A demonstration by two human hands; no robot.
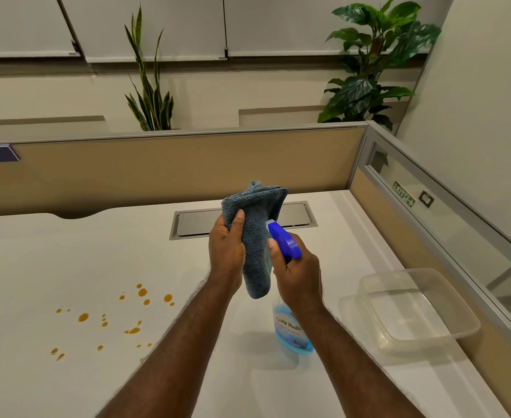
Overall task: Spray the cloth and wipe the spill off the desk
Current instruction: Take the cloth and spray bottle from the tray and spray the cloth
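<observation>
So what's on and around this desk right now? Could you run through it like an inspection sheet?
Surface: white desk, orange spill drops at left, unwiped.
Job's things: folded blue-grey cloth held up; spray bottle of blue liquid, nozzle close to the cloth.
Clutter: empty clear plastic container at right.
Hands: left hand grips the cloth; right hand grips the bottle, finger by the trigger.
Cables: nothing seen; closed grey cable hatch in the desk.
Surroundings: beige partition, two plants behind it.
</observation>
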